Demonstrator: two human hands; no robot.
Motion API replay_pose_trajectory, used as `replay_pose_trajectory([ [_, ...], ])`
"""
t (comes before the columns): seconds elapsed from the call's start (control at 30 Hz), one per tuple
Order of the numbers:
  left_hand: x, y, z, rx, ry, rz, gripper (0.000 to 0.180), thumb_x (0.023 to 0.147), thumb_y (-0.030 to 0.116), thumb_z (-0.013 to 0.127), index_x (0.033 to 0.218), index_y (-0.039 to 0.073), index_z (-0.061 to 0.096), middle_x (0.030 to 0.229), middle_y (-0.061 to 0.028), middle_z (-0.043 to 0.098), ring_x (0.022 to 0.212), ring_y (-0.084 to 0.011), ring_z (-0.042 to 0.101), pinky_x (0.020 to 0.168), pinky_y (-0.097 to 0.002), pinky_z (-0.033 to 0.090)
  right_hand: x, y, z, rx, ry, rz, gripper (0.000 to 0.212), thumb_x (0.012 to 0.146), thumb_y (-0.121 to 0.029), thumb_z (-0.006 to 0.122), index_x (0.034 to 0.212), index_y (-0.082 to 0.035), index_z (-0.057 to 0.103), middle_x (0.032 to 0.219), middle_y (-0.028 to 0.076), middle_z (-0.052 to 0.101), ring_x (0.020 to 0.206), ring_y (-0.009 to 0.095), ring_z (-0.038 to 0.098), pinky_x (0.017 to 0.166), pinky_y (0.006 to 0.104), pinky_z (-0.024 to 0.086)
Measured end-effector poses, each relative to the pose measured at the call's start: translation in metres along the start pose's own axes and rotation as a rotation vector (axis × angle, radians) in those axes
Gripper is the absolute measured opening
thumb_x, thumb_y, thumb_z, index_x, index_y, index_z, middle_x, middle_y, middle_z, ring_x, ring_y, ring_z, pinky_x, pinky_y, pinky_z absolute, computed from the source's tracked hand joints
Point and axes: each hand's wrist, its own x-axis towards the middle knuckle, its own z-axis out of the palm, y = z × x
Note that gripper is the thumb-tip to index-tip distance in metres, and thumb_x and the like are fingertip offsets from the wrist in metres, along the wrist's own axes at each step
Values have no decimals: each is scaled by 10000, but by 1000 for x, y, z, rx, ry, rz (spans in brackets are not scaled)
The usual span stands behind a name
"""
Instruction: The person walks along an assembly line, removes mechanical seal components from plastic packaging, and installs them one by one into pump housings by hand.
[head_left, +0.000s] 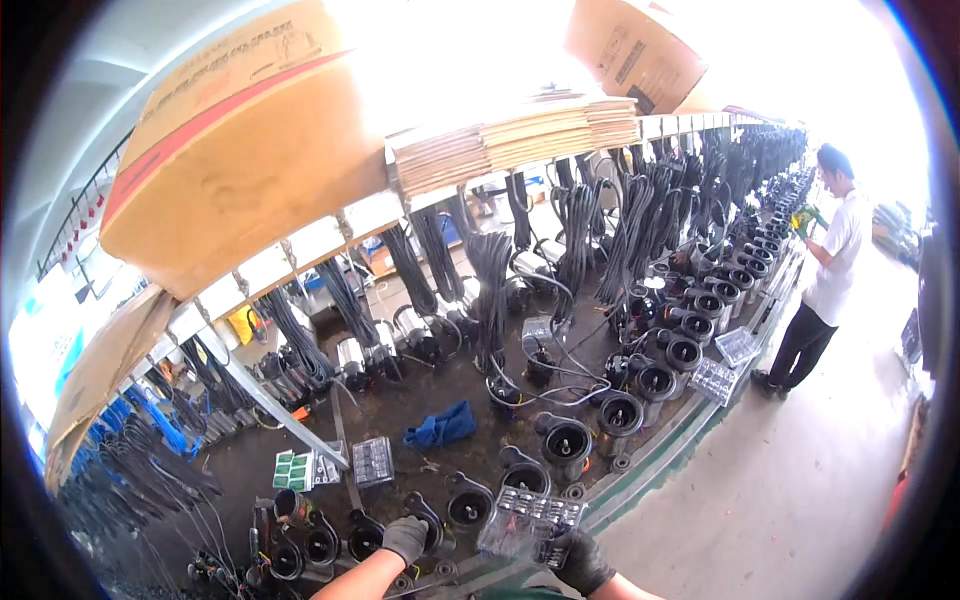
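My left hand, in a grey glove, is at the black round pump housing in the near row. Its fingers are curled together at the housing's edge; anything between them is too small to make out. My right hand, in a dark glove, grips the near right corner of a clear plastic tray with shiny metal parts in its compartments. The tray is beside the housings, in front of another open black housing with a shaft in its middle.
The row of housings runs along the dark bench to the far right. A blue cloth, another parts tray and green-and-white cards lie on it. Cable bundles hang from a shelf with cardboard boxes. A person stands at right.
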Motion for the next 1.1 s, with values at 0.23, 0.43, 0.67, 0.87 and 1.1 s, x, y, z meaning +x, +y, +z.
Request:
replay_pose_trajectory([
  [0.23, -2, -3, -2, -34, -18, 34, 200, 974, 159, 570, 1077, 101, 731, 1026, -180, 753, 992, -372, 745, 806, -487, 592, 4, 5, 20, -107, -20, -74, 536, 786, -90, 604, 1309, 26, 598, 1183, 142, 703, 1049, 292, 676, 998, 451, 547],
  [0.43, -17, -14, -9, -138, 43, 37, 200, 975, 240, 614, 1038, 116, 758, 1066, -160, 740, 1034, -371, 725, 852, -493, 582, -1, -7, 27, -379, 12, -210, 527, 789, -83, 596, 1306, 18, 602, 1235, 154, 698, 1143, 312, 668, 1055, 450, 531],
  [0.67, -20, 12, -8, -415, 377, -91, 333, 915, 380, 684, 1147, 143, 715, 1117, -164, 699, 1060, -363, 679, 897, -506, 538, 8, -41, 68, -77, 19, -107, 589, 760, -132, 624, 1330, 12, 597, 1221, 164, 712, 1065, 331, 706, 1008, 473, 562],
  [0.87, 17, 78, -22, -551, 687, -80, 443, 858, 407, 757, 1217, 153, 707, 1268, -122, 632, 1172, -348, 601, 1020, -526, 442, 46, -100, 44, -135, -21, -112, 636, 754, -130, 632, 1372, 7, 572, 1274, 162, 693, 1137, 329, 685, 1003, 482, 568],
  [1.1, 66, 129, -52, -437, 611, -185, 514, 840, 385, 758, 1271, 120, 668, 1336, -149, 572, 1292, -404, 503, 1074, -557, 410, 117, -166, 18, -169, -129, -3, 490, 855, -72, 603, 1339, 2, 597, 1266, 142, 688, 1139, 277, 674, 1042, 443, 552],
])
